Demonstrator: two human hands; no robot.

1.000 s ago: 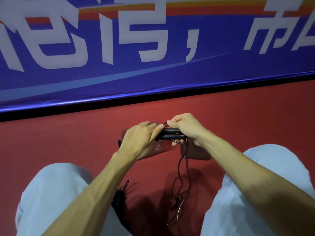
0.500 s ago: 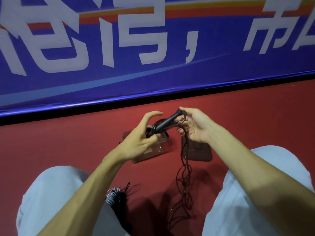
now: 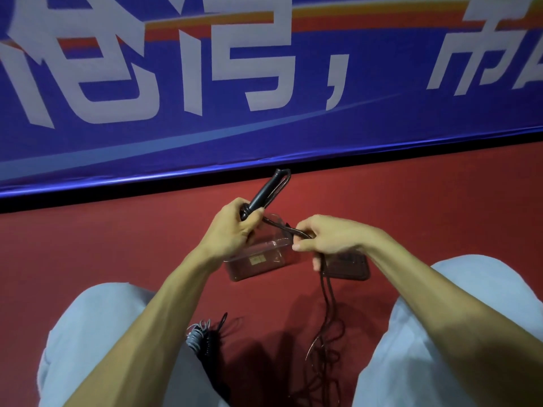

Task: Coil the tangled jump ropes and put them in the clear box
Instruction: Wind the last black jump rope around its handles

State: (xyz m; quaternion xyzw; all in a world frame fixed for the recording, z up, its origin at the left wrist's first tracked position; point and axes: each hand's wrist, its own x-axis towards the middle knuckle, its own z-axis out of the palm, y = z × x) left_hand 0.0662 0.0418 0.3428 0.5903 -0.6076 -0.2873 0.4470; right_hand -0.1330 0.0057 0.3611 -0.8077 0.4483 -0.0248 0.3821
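Left hand (image 3: pixel 232 230) grips tilted handle (image 3: pixel 264 192); right hand (image 3: pixel 332 236) apparently pinches rope (image 3: pixel 279 226).

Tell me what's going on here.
A seated person is winding a dark jump rope. The left hand holds its black handles, tilted up toward the banner; the right hand pinches the cord, whose rest trails into a loose tangle on the red floor. The clear box sits on the floor below the hands. Another coiled rope lies by the left knee.

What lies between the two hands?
In the head view, a stretch of the jump rope runs from the left hand to the right hand, above the clear box.
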